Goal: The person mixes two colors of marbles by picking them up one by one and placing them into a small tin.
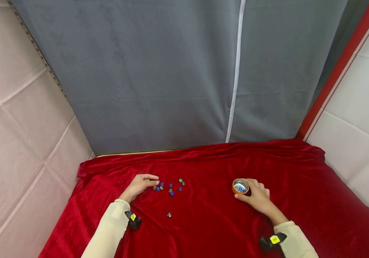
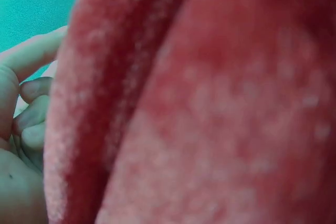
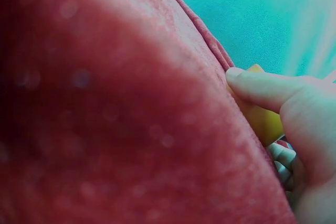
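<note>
In the head view, my left hand (image 1: 140, 185) is at the left edge of a loose group of glass marbles. A green marble (image 1: 158, 181) shows between the tips of its thumb and index finger, which pinch it. Close by on the red cloth lie blue and green marbles, among them a blue marble (image 1: 172, 194). My right hand (image 1: 258, 194) holds a small orange tin (image 1: 236, 190) from its right side, thumb at the front. The tin's mouth faces up, with blue marbles (image 1: 242, 190) inside. In the left wrist view, cloth hides the left fingertips.
Red velvet cloth (image 1: 203, 222) covers the table, with folds and ridges. One dark marble (image 1: 169, 215) lies apart, nearer the front. A grey curtain (image 1: 158, 79) hangs behind, and pale fabric walls (image 1: 26, 125) stand at both sides.
</note>
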`<state>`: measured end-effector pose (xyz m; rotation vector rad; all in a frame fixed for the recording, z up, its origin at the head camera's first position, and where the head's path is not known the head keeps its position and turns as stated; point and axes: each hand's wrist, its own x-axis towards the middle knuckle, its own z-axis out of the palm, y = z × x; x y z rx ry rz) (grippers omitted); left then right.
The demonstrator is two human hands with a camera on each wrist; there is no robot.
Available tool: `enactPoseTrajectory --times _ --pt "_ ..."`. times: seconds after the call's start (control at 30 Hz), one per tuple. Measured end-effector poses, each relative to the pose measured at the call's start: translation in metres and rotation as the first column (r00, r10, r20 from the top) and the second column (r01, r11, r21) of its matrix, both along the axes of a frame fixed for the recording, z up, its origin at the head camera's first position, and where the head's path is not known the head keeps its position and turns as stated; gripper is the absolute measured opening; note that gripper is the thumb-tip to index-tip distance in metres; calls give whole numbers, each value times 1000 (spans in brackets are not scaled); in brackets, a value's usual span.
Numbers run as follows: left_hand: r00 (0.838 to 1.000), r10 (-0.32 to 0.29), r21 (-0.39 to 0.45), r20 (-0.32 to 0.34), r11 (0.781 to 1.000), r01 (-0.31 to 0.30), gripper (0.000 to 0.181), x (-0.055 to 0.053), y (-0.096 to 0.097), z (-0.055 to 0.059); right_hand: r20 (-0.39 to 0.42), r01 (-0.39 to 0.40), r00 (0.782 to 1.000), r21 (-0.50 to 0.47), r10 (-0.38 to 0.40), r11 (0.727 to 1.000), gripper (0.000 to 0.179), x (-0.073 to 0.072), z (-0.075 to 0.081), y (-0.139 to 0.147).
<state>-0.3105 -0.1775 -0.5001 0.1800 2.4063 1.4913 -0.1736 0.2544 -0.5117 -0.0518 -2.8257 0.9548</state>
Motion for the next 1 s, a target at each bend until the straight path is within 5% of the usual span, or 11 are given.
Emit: enactPoseTrajectory --times 1.0 --pt "995 97 -56 -12 994 -97 25 4 5 1 -1 -13 1000 -7 13 1000 69 2 3 -3"
